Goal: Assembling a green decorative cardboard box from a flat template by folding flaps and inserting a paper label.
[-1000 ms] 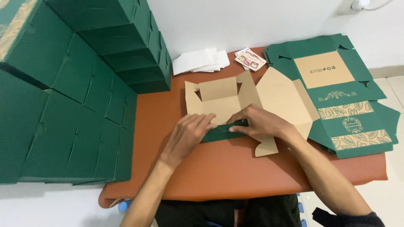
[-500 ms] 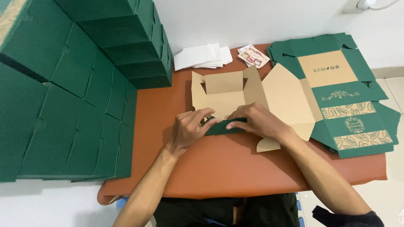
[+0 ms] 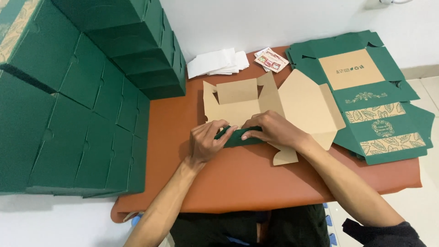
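Both hands mid-surface [image 3: 256, 183], as before: left hand [image 3: 206, 142] and right hand [image 3: 274, 130] fingers pinching green front flap [image 3: 238, 137] of half-folded cardboard box [image 3: 256, 103]. Flat green blanks [image 3: 366, 91] right, folded stack [image 3: 82, 91] left.

Brightness: bright, even, soft indoor light across the frame.
Shadows: faint, short ones under the hands at centre and beside the green boxes [image 3: 68, 105] at left.
Glare: mild sheen on the orange tabletop [image 3: 256, 178], lower centre.
Sharpness: centre crisp; slight softness toward the edges.
Distortion: wide-angle stretch at far left.
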